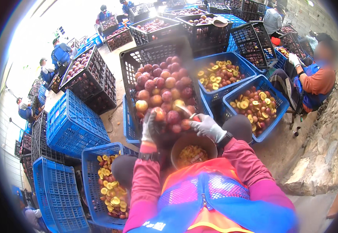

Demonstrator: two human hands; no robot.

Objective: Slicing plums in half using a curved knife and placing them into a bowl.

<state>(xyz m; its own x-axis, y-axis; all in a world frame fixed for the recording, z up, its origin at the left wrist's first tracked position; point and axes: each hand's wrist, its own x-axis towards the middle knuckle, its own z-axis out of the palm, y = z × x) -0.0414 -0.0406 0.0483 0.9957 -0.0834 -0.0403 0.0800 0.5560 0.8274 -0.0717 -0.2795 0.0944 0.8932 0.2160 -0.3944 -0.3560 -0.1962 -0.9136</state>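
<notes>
My left hand (149,127), in a grey and white glove, is closed round a reddish-yellow plum (159,114). My right hand (211,128), in a pale glove, grips a small knife (184,111), its blade pointing up and left toward the plum. Both hands are over the near end of a tilted black crate (127,64) full of whole plums (165,83). Below them, between my knees, stands a round bucket (214,149) with yellow fruit bits in it. Whether the blade touches the held plum is hard to tell.
Blue crates of cut plums stand at my left (85,171) and right (283,110), with another blue crate (250,70) behind the right one. Stacked blue crates (73,124) rise at left. A seated co-worker (318,83) is at right, beside a stone wall (324,155).
</notes>
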